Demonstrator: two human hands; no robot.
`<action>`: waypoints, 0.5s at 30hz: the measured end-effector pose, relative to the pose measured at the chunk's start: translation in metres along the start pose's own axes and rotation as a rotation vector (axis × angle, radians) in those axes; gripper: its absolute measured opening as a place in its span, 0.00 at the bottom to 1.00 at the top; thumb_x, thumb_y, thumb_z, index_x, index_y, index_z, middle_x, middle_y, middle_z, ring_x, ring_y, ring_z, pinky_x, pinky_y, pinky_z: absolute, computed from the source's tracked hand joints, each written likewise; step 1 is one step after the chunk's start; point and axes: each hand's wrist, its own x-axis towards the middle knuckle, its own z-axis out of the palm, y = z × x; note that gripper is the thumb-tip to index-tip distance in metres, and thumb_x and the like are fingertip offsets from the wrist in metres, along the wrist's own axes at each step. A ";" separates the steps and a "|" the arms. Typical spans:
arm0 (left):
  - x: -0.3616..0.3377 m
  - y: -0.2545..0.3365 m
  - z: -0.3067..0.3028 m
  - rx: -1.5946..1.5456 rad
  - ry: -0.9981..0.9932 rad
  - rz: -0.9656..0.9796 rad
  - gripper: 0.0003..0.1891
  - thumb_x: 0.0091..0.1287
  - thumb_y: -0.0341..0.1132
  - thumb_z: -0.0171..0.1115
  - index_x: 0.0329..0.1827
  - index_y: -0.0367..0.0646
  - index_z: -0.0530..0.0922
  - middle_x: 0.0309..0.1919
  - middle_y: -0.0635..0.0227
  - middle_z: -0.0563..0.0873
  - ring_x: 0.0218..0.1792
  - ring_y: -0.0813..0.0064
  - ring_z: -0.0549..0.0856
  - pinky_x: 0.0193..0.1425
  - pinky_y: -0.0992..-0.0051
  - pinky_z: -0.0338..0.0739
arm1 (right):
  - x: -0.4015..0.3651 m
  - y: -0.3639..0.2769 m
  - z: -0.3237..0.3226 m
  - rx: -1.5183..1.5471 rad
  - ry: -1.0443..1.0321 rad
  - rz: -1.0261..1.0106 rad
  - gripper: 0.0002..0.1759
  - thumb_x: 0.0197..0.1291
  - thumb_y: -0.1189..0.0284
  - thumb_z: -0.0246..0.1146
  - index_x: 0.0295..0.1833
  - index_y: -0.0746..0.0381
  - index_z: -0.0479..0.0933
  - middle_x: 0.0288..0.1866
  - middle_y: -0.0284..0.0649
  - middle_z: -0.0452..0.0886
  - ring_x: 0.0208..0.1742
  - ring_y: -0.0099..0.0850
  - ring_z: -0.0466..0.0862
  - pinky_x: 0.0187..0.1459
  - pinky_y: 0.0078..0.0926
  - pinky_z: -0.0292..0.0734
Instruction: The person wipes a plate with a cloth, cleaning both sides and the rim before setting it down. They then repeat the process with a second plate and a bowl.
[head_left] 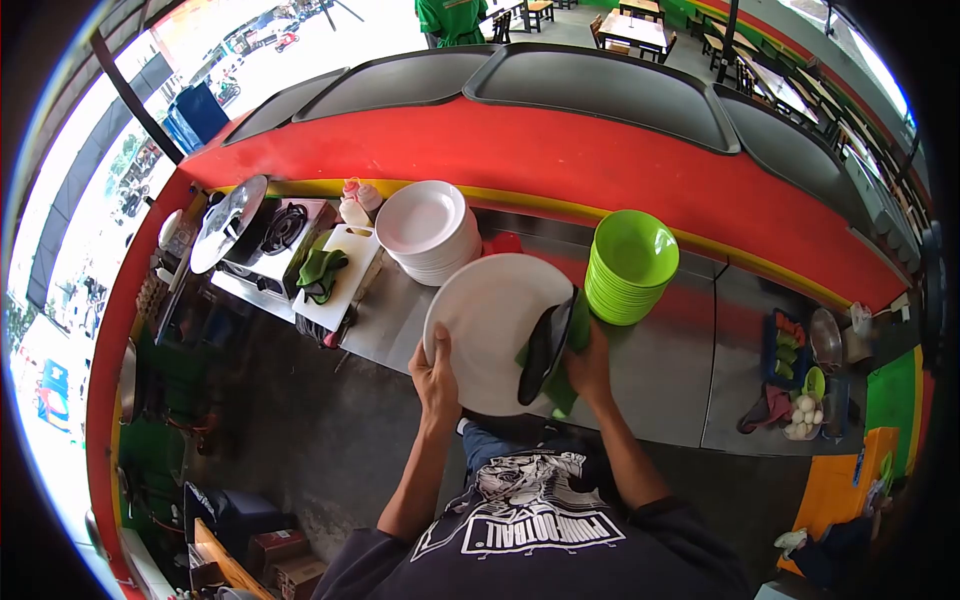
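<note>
While the left hand (437,380) grips the left rim of the large white plate (490,310), thumb over the face and fingers tucked behind, the right hand (590,366) is closed around a dark-and-green cloth (547,350) against the opposite side. The round plate lies between both hands, above the counter's (680,385) near edge; the cloth runs lengthwise along its right side. Beyond it, the stacked white plates (424,222) are nearer the left hand, the nested green bowls (622,285) nearer the right. Far right, a blue crate (774,362) holds red and green items.
</note>
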 end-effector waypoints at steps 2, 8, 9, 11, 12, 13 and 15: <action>0.002 -0.009 0.003 -0.111 0.109 0.046 0.24 0.75 0.51 0.62 0.54 0.34 0.82 0.41 0.67 0.88 0.41 0.80 0.84 0.45 0.76 0.79 | -0.012 0.003 0.014 0.059 0.064 0.031 0.18 0.55 0.84 0.65 0.53 0.68 0.78 0.46 0.43 0.87 0.49 0.33 0.86 0.56 0.32 0.78; 0.004 -0.003 -0.008 -0.072 -0.063 0.008 0.21 0.77 0.47 0.61 0.57 0.37 0.81 0.43 0.67 0.88 0.42 0.80 0.85 0.46 0.76 0.79 | -0.013 0.009 0.003 0.000 -0.102 0.154 0.19 0.54 0.85 0.64 0.53 0.68 0.78 0.45 0.41 0.87 0.48 0.31 0.86 0.55 0.32 0.79; 0.008 0.002 -0.016 -0.031 -0.138 -0.045 0.20 0.77 0.47 0.60 0.56 0.37 0.81 0.42 0.68 0.87 0.42 0.81 0.84 0.45 0.77 0.79 | -0.011 0.010 -0.006 -0.005 -0.148 0.182 0.19 0.53 0.85 0.64 0.53 0.68 0.78 0.45 0.41 0.87 0.48 0.31 0.86 0.55 0.32 0.79; 0.014 0.010 -0.032 0.050 -0.283 -0.150 0.19 0.78 0.46 0.60 0.55 0.37 0.81 0.41 0.69 0.87 0.41 0.82 0.83 0.44 0.78 0.78 | -0.006 0.010 -0.019 -0.085 -0.254 0.211 0.20 0.52 0.84 0.65 0.53 0.69 0.78 0.45 0.43 0.87 0.48 0.33 0.86 0.53 0.33 0.80; 0.013 0.010 -0.032 0.104 -0.280 -0.148 0.19 0.78 0.46 0.59 0.55 0.37 0.81 0.40 0.71 0.86 0.40 0.83 0.83 0.44 0.79 0.78 | -0.005 0.007 -0.024 -0.157 -0.313 0.215 0.19 0.52 0.84 0.66 0.52 0.69 0.78 0.45 0.46 0.87 0.48 0.36 0.87 0.52 0.34 0.80; 0.014 0.010 -0.033 0.160 -0.278 -0.148 0.19 0.78 0.47 0.59 0.54 0.37 0.81 0.38 0.72 0.85 0.39 0.83 0.82 0.43 0.79 0.77 | -0.006 0.002 -0.026 -0.229 -0.370 0.220 0.19 0.51 0.83 0.66 0.52 0.69 0.78 0.45 0.48 0.87 0.48 0.39 0.88 0.51 0.34 0.80; 0.012 0.007 -0.030 0.243 -0.274 -0.115 0.19 0.78 0.47 0.58 0.53 0.36 0.80 0.36 0.74 0.84 0.38 0.84 0.80 0.42 0.80 0.76 | -0.008 -0.011 -0.019 -0.359 -0.257 0.188 0.18 0.51 0.82 0.68 0.50 0.69 0.77 0.45 0.55 0.86 0.49 0.46 0.87 0.50 0.38 0.80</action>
